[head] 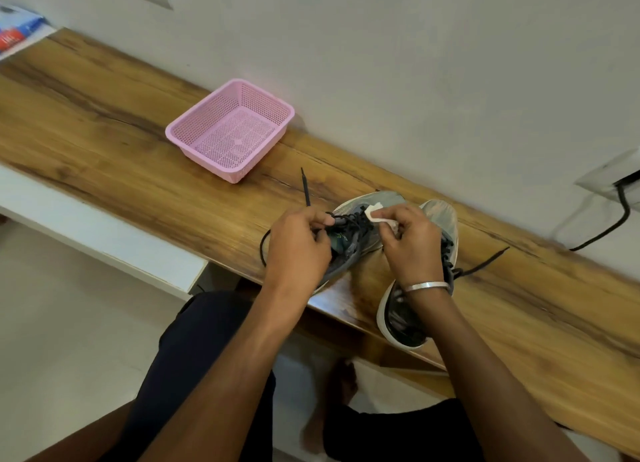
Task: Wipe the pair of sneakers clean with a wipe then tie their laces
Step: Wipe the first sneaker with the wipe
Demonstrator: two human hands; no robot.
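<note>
On the tabletop (138, 170) by the wall, the left hand (298, 247) pinches the left sneaker's (349, 250) laces (349, 221) while the right hand (412, 243) grips the wipe (375, 215), which could snag the laces or drag the shoe off the near edge.

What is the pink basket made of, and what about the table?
The pink basket looks like smooth moulded plastic: even pink colour and rows of tiny holes. The table shows brown wood grain with a slight shine; it may be real wood or a printed laminate, hard to tell.
</note>
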